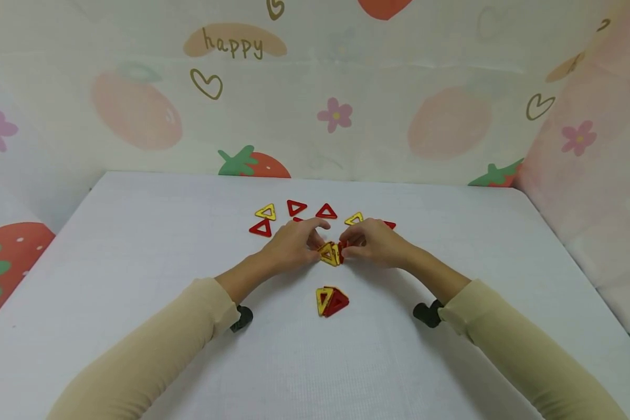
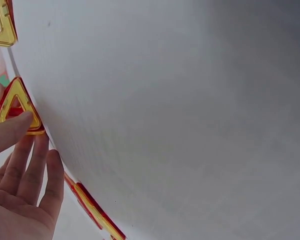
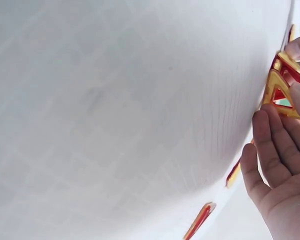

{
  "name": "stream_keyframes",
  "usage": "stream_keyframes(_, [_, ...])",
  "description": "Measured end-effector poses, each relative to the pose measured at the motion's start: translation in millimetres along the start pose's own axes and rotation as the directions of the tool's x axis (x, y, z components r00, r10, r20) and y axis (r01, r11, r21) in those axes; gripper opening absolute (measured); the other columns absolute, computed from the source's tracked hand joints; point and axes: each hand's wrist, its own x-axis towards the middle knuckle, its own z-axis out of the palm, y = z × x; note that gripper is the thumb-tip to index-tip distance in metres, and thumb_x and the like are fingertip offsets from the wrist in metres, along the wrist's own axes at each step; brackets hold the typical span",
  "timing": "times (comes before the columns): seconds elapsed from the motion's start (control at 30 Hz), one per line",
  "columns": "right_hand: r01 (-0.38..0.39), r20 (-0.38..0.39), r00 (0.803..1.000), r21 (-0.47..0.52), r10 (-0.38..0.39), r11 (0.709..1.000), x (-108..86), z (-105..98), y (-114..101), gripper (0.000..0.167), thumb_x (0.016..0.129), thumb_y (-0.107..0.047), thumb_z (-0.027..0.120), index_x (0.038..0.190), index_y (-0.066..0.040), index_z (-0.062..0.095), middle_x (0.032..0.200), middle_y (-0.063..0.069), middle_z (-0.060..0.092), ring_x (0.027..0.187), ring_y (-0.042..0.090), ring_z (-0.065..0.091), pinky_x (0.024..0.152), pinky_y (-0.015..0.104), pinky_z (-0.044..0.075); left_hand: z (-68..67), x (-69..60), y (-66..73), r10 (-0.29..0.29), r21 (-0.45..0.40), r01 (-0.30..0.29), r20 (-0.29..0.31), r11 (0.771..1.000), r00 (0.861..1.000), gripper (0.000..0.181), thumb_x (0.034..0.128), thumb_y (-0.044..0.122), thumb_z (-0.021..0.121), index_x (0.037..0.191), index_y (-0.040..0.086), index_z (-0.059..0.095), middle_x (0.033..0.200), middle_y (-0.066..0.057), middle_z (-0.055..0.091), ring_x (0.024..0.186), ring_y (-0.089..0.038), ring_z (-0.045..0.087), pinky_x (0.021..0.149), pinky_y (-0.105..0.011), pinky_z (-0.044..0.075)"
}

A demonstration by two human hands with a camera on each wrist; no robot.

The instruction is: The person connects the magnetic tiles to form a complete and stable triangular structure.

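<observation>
At the left of the group on the white table (image 1: 152,245), a red triangle (image 1: 255,230) lies close to a yellow triangle (image 1: 259,213). Next, the left hand (image 1: 292,242) pinches a yellow-and-red shape (image 1: 334,255) near the middle of the table. A smaller shape (image 1: 329,302) sits nearer the person. The right hand (image 1: 376,242) pinches the yellow-and-red shape's other side. Another red piece (image 1: 390,224) peeks out behind that hand.

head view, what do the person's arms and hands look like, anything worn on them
The left sleeve and right sleeve are plain beige and end short of the hands. A rounded black piece shows beside each cuff, the left piece and right piece. The left hand and right hand wear no gloves.
</observation>
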Motion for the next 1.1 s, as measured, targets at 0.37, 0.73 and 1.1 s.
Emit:
stream_keyframes(0.37, [0.0, -0.003, 1.0, 0.017, 0.0, 1.0, 1.4, 0.7, -1.9, 0.027, 0.089, -0.013, 0.075, 0.113, -0.001, 0.072, 0.098, 0.004, 0.074, 0.09, 0.017, 0.066, 0.084, 0.032, 0.056, -1.4, 0.6, 1.0, 0.0, 0.008, 0.0, 0.0, 1.0, 1.0, 0.051, 0.0867, 0.003, 0.075, 0.134, 0.005, 0.055, 0.102, -0.006, 0.075, 0.1, -0.02, 0.07, 0.093, -0.036, 0.053])
stream_keyframes(0.73, [0.006, -0.005, 1.0, 0.017, -0.005, 1.0, 3.3, 1.8, -2.0, 0.029, 0.089, -0.017, 0.076, 0.112, -0.001, 0.072, 0.099, 0.004, 0.074, 0.088, 0.016, 0.066, 0.08, 0.03, 0.056, -1.5, 0.5, 0.9, 0.004, 0.014, -0.004, -0.003, 1.0, 1.0, 0.051, 0.0867, 0.003, 0.075, 0.134, 0.005, 0.055, 0.102, -0.007, 0.075, 0.099, -0.02, 0.07, 0.093, -0.036, 0.054])
stream_keyframes(1.1, [0.037, 0.032, 0.999, 0.015, -0.037, 0.999, 2.5, 0.8, 0.4, 0.033, 0.088, -0.01, 0.074, 0.118, 0.003, 0.07, 0.098, 0.006, 0.073, 0.089, 0.017, 0.069, 0.08, 0.03, 0.058, -0.4, 2.0, -0.5, 0.003, 0.02, -0.003, -0.002, 1.0, 1.0, 0.051, 0.0862, 0.004, 0.075, 0.134, 0.006, 0.056, 0.1, -0.005, 0.074, 0.097, -0.019, 0.069, 0.09, -0.034, 0.055])
